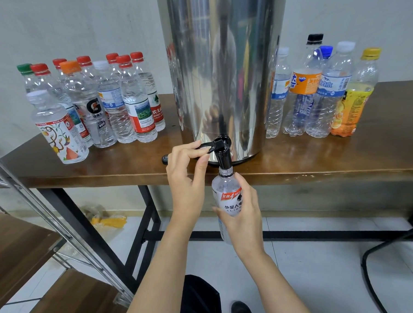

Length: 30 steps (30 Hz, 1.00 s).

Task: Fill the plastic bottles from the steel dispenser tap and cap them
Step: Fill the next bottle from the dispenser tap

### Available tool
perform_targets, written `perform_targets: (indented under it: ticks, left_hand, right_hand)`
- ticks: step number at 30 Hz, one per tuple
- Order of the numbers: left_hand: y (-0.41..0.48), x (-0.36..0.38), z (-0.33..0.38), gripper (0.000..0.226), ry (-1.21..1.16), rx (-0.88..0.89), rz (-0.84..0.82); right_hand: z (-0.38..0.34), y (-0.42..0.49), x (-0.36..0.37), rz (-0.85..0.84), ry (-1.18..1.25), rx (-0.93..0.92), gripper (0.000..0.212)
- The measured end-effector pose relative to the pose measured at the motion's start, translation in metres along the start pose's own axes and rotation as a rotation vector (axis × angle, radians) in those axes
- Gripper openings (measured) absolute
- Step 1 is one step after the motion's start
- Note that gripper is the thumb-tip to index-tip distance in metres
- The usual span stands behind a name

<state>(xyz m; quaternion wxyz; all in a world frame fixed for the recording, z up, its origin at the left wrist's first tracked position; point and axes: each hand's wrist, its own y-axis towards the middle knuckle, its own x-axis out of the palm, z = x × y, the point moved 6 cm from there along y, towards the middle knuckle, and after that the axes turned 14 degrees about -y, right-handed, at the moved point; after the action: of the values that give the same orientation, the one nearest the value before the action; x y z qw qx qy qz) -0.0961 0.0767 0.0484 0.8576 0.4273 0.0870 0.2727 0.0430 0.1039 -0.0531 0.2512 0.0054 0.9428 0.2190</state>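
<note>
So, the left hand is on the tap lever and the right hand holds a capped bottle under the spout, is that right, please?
Not quite: in the head view the bottle is uncapped, its open neck right under the spout. The rest holds.

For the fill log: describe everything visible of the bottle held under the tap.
The bottle is clear plastic and uncapped, with a white label bearing a red band and dark characters. It is held about upright in the air in front of the table edge. Its open neck is up against the black tap spout of the steel dispenser. The right hand wraps round its label, and no other hand touches it. Its fill level cannot be told.
</note>
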Motion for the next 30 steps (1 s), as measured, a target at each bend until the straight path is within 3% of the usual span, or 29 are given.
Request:
perform_targets:
  ticks: [30]
  left_hand:
    - [-0.0004, 0.0005, -0.0013, 0.009, -0.018, -0.026, -0.008]
  right_hand:
    - [0.0006, 0.0005, -0.0006, -0.028, 0.075, 0.036, 0.090]
